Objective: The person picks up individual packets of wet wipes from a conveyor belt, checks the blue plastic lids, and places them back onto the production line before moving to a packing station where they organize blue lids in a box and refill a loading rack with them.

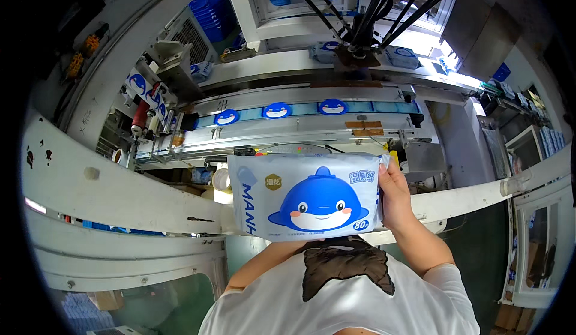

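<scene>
A light-blue wet-wipes pack [318, 200] with a blue cartoon whale on its front is held up before my chest, its printed face toward me. My right hand [394, 196] grips the pack's right end, thumb near the upper corner and fingers passing behind. My left forearm [267, 264] reaches behind the pack's lower edge. The pack hides my left hand, so its grip does not show. Beyond the pack, whale-shaped blue labels [277, 110] lie spaced along a narrow conveyor strip [360, 107].
A white machine frame [462, 206] crosses in front of me. Black robot arms [366, 26] hang over a rear conveyor, with wipes packs [402, 57] beside them. A label roll feed [147, 95] stands at left. Blue crates [213, 14] are stacked at the back left.
</scene>
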A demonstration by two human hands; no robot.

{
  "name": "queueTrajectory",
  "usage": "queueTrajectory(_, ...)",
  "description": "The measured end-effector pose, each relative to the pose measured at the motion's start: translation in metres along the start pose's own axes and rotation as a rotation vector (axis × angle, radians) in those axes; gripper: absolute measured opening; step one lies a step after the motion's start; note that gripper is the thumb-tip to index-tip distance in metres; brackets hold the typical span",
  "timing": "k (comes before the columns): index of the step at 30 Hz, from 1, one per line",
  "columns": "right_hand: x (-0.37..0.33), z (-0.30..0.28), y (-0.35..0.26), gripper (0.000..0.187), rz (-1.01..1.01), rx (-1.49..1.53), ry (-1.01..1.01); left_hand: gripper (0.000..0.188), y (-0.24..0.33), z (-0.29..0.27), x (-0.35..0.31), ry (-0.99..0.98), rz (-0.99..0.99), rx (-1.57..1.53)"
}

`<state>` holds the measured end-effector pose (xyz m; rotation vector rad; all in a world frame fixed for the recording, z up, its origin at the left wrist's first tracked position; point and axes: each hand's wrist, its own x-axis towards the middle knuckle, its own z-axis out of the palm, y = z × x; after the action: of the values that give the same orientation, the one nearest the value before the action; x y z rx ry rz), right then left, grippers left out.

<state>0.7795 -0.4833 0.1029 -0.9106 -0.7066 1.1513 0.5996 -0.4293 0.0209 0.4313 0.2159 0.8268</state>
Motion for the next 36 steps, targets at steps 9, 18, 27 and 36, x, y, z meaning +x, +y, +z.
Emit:
queueTrajectory(9,-0.013,0.022,-0.051,0.034,-0.984,-1.086,-0.254,0.049,0.013,0.03,0.018,-0.085,-0.168,-0.066)
queueTrajectory(18,0.005,0.047,-0.061,0.028,-0.944,-1.144,-0.395,0.048,0.015,0.016,0.002,-0.119,-0.247,0.155)
queueTrajectory(27,0.046,0.072,-0.082,0.029,-0.269,-0.965,-0.361,0.048,0.049,-0.001,-0.019,-0.262,-0.392,1.549)
queueTrajectory(36,0.088,0.076,-0.038,0.032,-0.541,-1.006,-0.466,0.058,0.035,-0.021,0.012,0.08,0.266,0.206)
